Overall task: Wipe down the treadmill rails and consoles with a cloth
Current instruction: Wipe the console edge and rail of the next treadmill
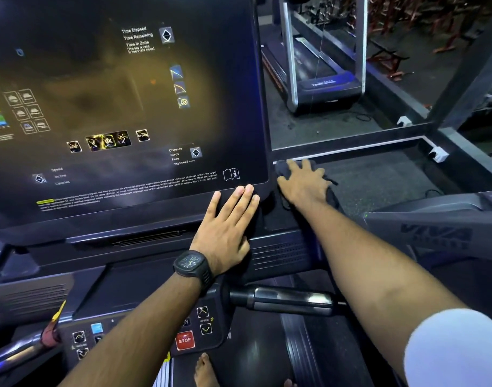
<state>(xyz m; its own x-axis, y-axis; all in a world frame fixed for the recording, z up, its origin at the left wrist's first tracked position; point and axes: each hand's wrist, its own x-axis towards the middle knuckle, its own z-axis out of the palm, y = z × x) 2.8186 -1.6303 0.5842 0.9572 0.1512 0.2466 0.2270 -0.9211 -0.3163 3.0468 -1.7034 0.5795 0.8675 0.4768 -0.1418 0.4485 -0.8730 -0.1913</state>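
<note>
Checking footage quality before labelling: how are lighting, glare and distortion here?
Head view: dim; yellowish glare smears across the console, washing out icons; the wide lens bows the console's right edge; the dark cloth under the right hand nearly merges with shadow; print by the left hand looks sharp.

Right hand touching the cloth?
Touching. Head view shows the right hand spread flat on the cloth, which bunches out around its fingers and palm.

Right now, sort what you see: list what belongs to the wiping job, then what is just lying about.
Job: dark cloth under the right hand; console panel with the left hand flat on its lower corner; chrome handrail.
Lying about: second treadmill beyond; small white fitting on the floor frame.
</note>
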